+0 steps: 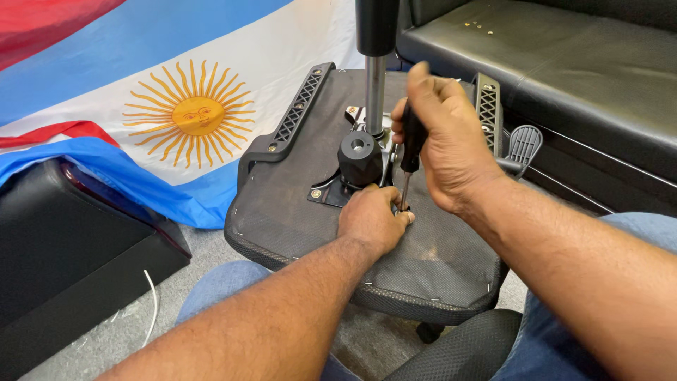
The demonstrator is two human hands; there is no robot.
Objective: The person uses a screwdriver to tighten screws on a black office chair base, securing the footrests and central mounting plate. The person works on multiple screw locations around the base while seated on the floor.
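An upturned office chair seat (282,204) rests on my knees, its dark underside facing up. A black metal mechanism plate (360,159) with a chrome gas cylinder (374,92) is fixed at its middle. My right hand (451,141) grips the black handle of a screwdriver (411,152), held upright with its tip at a screw on the plate's near right corner. My left hand (370,215) lies on the seat bottom, its fingers pinched around the screwdriver tip and the screw.
A blue, white and red cloth with a yellow sun (190,116) hangs and drapes at the left. A black case (63,261) stands at the lower left. A black leather sofa (550,63) fills the right back. The chair's backrest (458,349) lies below.
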